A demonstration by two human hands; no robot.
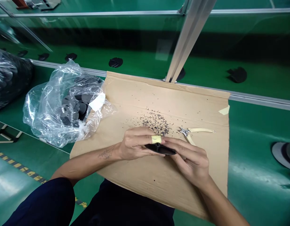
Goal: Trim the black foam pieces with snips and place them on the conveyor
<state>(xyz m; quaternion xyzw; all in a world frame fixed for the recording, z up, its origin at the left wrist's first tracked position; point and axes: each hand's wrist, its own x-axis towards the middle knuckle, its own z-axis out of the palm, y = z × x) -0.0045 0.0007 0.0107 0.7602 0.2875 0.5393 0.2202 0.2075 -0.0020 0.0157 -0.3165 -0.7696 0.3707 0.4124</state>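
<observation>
- Gripping a flat black disc [161,148] from both ends: left hand [135,143] and right hand [190,158], fingers pinched on its edges, over the cardboard sheet [159,179].
- Cutting pliers [194,131] lie on the cardboard, just beyond the disc.
- Plastic bag of discs [62,105] rests at the cardboard's left edge.
- Black shavings [155,121] lie scattered beyond the disc.

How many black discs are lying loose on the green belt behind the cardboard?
6: three at far left, one left of centre, one half hidden behind the metal post, one at right. Others may be hidden.
</observation>
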